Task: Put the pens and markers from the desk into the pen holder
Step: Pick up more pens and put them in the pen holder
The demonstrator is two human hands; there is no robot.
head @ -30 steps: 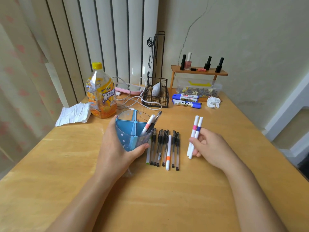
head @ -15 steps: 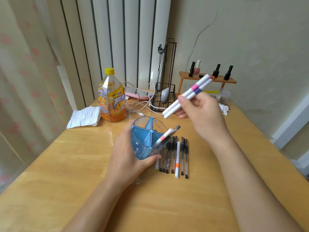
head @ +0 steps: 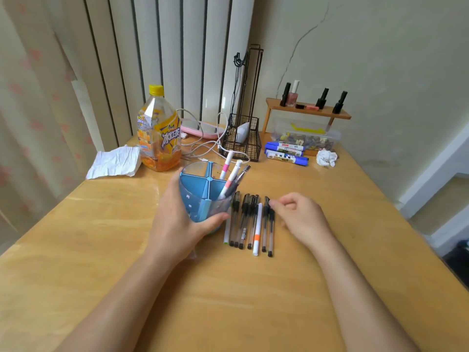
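Wooden desk [head: 330,250] stands in a corner, against vertical blinds and a cracked wall. On it the left hand [head: 177,224] reaches forward, its grip wrapped around the blue pen holder [head: 200,196], which stands upright. White markers [head: 229,174] and a dark pen lean in the holder's right compartments, tips toward the back right. Just right of the holder, a row of pens [head: 250,222] lies flat, long axes running away from the person. The right hand [head: 302,217] rests palm down, fingers curled, its grip pinching the top of the black pen [head: 265,222] second from the right end of the row.
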